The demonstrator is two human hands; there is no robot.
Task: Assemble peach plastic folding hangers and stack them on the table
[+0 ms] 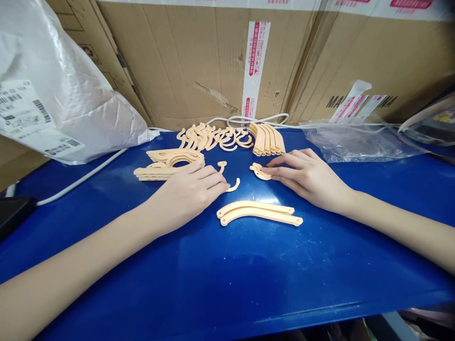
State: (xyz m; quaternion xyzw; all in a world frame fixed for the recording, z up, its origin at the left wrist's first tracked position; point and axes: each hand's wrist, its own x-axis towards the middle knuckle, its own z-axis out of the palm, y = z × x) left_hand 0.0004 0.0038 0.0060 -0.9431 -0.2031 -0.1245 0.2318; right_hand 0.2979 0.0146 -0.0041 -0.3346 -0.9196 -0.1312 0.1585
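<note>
My left hand [190, 196] reaches in over the table with its fingers together, closed on a cream plastic hanger hook [233, 185] whose curved end sticks out past the fingertips. Part of that hook is hidden under the hand. On the other side, my right hand [305, 179] pinches small cream hook pieces [261, 171] between thumb and fingers; they seem to overlap. Just in front of both hands lie two long curved hanger arms [259, 213], side by side. A stack of folded hanger pieces [156, 166] sits behind my left hand, partly covered by it.
Along the back are a row of loose hooks [209, 137] and a pile of curved arms [267, 139]. Cardboard boxes [199, 61] wall off the far edge of the blue table [213, 274]. A silver-white parcel bag [71, 85], a clear plastic bag [366, 142] and white cable [85, 177] lie around.
</note>
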